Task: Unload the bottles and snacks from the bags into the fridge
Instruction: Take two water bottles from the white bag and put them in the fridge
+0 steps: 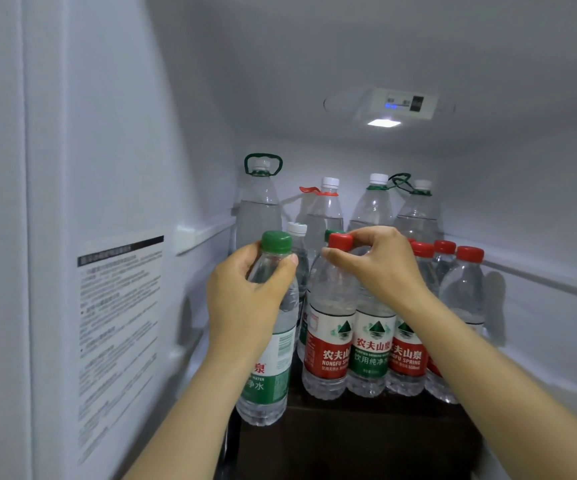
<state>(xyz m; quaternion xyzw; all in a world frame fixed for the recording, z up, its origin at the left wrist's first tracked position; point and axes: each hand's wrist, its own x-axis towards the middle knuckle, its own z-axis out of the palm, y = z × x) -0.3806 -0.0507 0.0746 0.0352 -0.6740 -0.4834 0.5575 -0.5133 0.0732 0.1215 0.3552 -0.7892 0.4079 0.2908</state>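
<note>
I look into the fridge at its top shelf [366,415]. My left hand [245,299] grips a green-capped water bottle [271,368] round its neck and shoulder, at the shelf's front left. My right hand [380,265] pinches the red cap of a red-labelled water bottle [328,341] that stands upright in the front row. Beside it stand a green-labelled bottle [370,358] and more red-capped bottles [464,282]. No bags or snacks are in view.
Several large clear water bottles [259,209] with loop handles stand along the back wall. The fridge's left wall carries a printed sticker [117,341]. A light and control panel [405,105] sit in the ceiling. The right wall [540,271] runs close to the bottles.
</note>
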